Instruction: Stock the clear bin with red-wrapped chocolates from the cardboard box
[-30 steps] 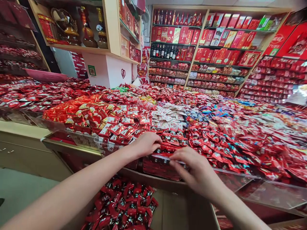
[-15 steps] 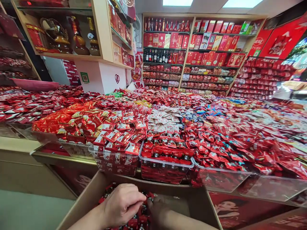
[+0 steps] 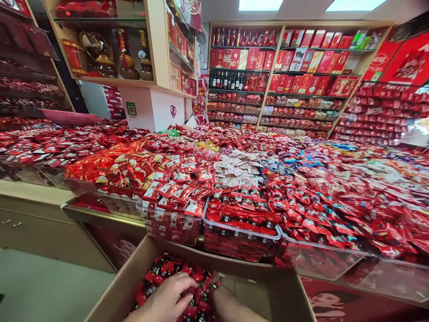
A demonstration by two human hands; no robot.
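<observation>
Landmark: the cardboard box (image 3: 275, 286) at the bottom of my view; everything else is placed against it.
Left hand: my left hand (image 3: 167, 300) is down inside the box, fingers curled over a clump of the red-wrapped candies (image 3: 174, 268) — closing on them, though I cannot tell how many are really caught.
Right hand: my right hand (image 3: 228, 304) is in the box just beside the left, in shadow against the bare cardboard floor; whether its fingers are spread or closed I cannot tell.
Candies: heaped on the left side of the box, under and around my left hand.
Beyond the box: a clear plastic bin (image 3: 239, 241) of the same dark-ended red candies sits just past the far wall, already full to the rim; a second clear bin (image 3: 170, 223) of red-and-white packets stands to its left.
Far beyond the box: a wide spread of red sweets, then shelves of red gift boxes (image 3: 301, 67).
Risk: as I judge it, a loose handful could shed slippery wrappers — over the box wall or into the neighbouring bin, mixing the sorts.
Risk: the full bin could overflow if more is piled on.
</observation>
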